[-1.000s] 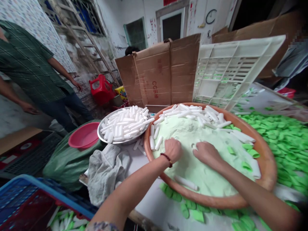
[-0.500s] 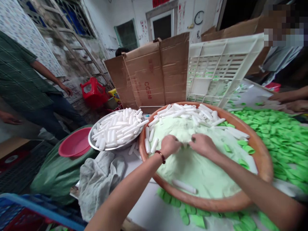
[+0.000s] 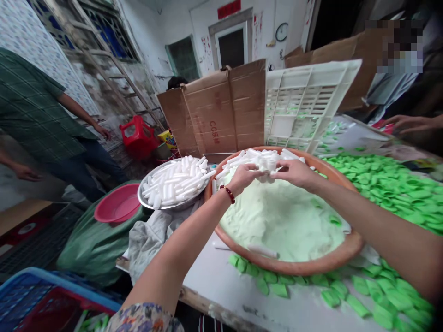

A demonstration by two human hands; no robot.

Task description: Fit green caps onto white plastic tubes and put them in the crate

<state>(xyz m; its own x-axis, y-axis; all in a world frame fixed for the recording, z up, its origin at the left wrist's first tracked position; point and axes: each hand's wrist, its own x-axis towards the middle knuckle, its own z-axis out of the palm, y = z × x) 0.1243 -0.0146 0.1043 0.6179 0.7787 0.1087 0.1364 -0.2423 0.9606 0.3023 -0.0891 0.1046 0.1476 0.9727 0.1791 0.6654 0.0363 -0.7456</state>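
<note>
Standing off to the left: a person in a green plaid shirt (image 3: 32,106), arms down, with a red plastic stool (image 3: 138,137) on the floor behind them.

Beside the counter: a pink basin (image 3: 117,203) sits on a green sack (image 3: 83,244).

On the counter (image 3: 221,286), left end: a steel tray (image 3: 139,196) piled with white tubes (image 3: 176,182), a crumpled grey cloth (image 3: 152,235) just in front.

Just changed: the hands have come up off the powder to the far rim of a wide orange-brown basin (image 3: 349,244).

Left hand (image 3: 242,179): beaded red bracelet on the wrist, fingers curled against a bunch of white tubes (image 3: 266,165).

Right hand (image 3: 294,174): closing on the same bunch from the other side, so the two nearly meet around it.

Basin's middle: a mound of pale green powder (image 3: 280,226), hands clear of it, one tube lying near the front rim.

Far right: a tilted white plastic crate (image 3: 304,101), green plastic pieces (image 3: 391,184) scattered over the counter, and a co-worker's hand (image 3: 408,122) reaching in.
</note>
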